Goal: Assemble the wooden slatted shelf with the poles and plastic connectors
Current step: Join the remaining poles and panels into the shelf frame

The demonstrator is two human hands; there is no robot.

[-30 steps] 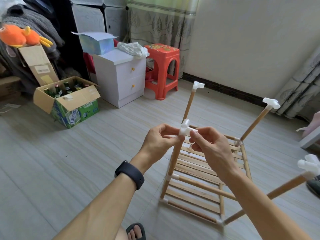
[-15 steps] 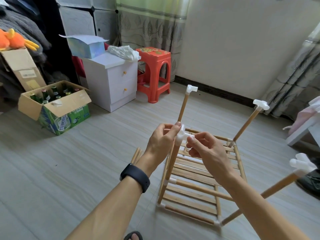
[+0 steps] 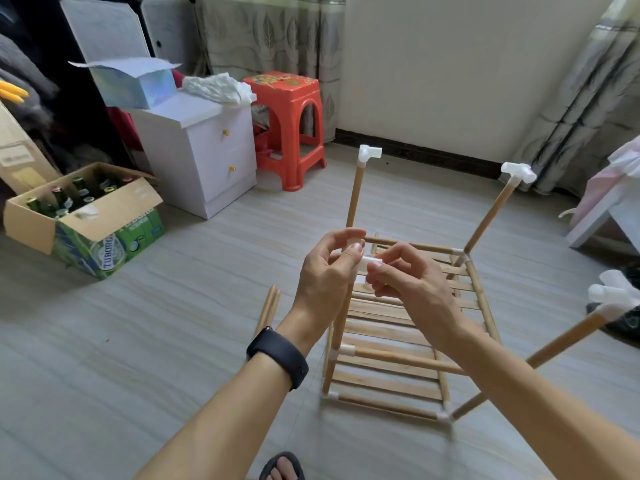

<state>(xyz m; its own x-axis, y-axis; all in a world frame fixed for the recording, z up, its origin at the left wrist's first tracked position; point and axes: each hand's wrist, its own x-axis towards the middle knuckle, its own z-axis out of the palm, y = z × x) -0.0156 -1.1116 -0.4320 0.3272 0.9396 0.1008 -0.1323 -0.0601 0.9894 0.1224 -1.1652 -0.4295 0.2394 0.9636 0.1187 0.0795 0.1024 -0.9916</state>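
The wooden slatted shelf [image 3: 388, 341] lies on the floor with upright poles rising from its corners. Each far pole is capped by a white plastic connector [image 3: 370, 154], and another connector [image 3: 518, 172] tops the far right pole. The near right pole [image 3: 568, 337] leans outward with its own connector [image 3: 613, 296]. On top of the near left pole [image 3: 341, 323] sits a white connector [image 3: 367, 263]. My left hand [image 3: 329, 275] and my right hand [image 3: 412, 285] both pinch this connector from either side.
Two loose poles [image 3: 268, 308] lie on the floor left of the shelf. A cardboard box of bottles [image 3: 86, 223], a white drawer cabinet [image 3: 204, 157] and a red stool [image 3: 287, 129] stand at the back left. White furniture [image 3: 609, 206] sits at the right edge. My sandalled foot [image 3: 282, 467] is below.
The view has shifted right and down, so the loose poles now show. Both hands stay on the connector atop the near left pole, with fingers regripped around it.
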